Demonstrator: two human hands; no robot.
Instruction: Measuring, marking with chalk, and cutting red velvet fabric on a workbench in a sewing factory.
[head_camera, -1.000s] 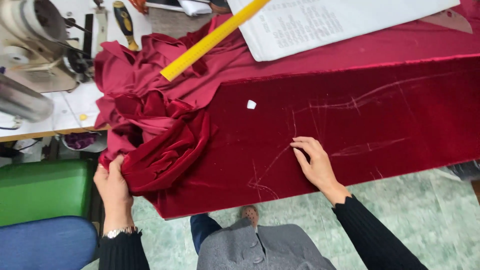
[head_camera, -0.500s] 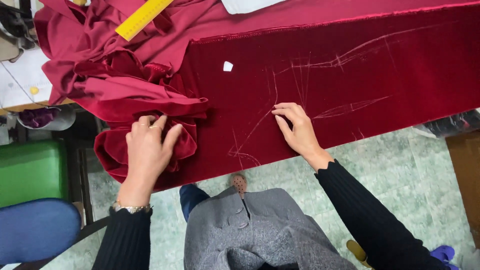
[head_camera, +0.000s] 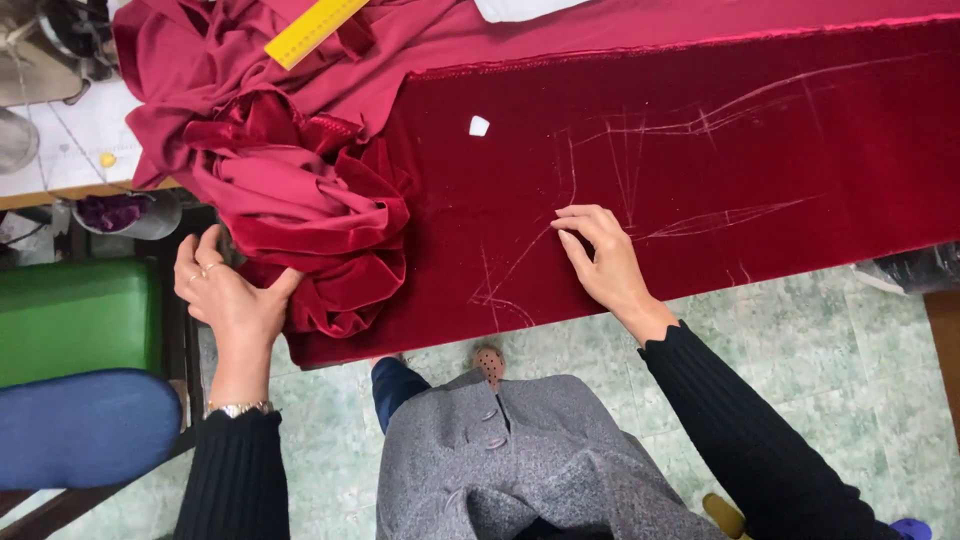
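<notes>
Left hand open, fingers spread, palm against the bunched end of the red velvet cloth at the table's near edge | right hand flat on the spread cloth, gripping nothing | chalk lines already drawn; cloth appears uncut, bunch unsmoothed | beyond: chalk piece, yellow ruler

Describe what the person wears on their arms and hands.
Both arms wear black ribbed knit sleeves with scalloped cuffs. The left hand has a ring on one finger and a metal wristwatch at the cuff. The right hand is bare of jewellery.
</notes>
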